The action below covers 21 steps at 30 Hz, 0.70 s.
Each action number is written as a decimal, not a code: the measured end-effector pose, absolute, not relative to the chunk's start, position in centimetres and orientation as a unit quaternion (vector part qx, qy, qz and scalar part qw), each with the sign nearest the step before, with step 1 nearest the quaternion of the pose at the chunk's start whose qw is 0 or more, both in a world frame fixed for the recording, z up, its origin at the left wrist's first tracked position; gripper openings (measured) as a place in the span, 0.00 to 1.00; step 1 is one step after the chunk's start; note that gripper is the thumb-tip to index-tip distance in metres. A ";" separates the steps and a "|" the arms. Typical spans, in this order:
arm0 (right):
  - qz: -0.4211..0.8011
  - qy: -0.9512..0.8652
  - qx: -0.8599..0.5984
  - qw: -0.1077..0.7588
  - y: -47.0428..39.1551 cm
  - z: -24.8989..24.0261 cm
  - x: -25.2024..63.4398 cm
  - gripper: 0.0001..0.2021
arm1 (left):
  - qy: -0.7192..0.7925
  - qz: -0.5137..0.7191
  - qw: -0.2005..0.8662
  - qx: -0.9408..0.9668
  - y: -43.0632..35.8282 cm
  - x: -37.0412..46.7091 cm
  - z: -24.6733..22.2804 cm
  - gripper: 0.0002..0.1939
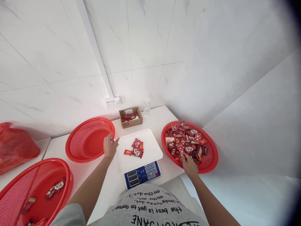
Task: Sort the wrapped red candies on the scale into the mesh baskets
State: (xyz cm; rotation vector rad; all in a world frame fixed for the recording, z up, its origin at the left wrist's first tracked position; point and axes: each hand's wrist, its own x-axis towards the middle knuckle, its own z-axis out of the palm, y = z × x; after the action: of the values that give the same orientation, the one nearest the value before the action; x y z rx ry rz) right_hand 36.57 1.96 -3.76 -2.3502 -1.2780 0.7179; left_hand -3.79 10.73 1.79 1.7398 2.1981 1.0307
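Observation:
My left hand [110, 146] hovers at the left edge of the white scale tray [150, 150], beside the middle red basket. Its fingers are curled closed; a small red bit shows between them, too small to name. Several small red snack packets [137, 143] lie on the tray. My right hand [189, 164] reaches over the near rim of the right red basket [213, 157], thumb and fingers pinched at a red snack packet [181, 150]. That basket holds a heap of red and dark red packets. The blue scale panel [142, 174] faces me below the tray.
An open cardboard box [131, 124] with red packets and a clear plastic bottle [147, 108] stand by the wall. The middle red basket [90, 158] and a front-left red basket [68, 185] with several packets are at left. A red plastic bag [17, 147] sits farther left.

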 end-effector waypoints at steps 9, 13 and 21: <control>0.264 -0.445 -0.841 0.161 2.0 -3.5 36.4 0.24 | 0.692 0.250 0.080 0.672 10.4 -4.1 0.9 0.27; 0.264 -0.444 -0.842 0.155 2.0 -3.5 36.4 0.24 | 0.605 0.181 0.180 0.754 7.7 2.0 -3.1 0.38; 0.268 -0.441 -0.842 0.158 2.0 -3.3 36.4 0.24 | 0.581 0.220 0.172 0.764 7.8 4.8 -5.1 0.37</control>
State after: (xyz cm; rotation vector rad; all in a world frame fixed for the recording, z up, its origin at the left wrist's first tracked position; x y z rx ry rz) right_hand 36.35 2.01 -3.35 -2.4073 -1.2618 0.7653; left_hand 4.82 7.80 -5.09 2.1700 1.6507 0.6235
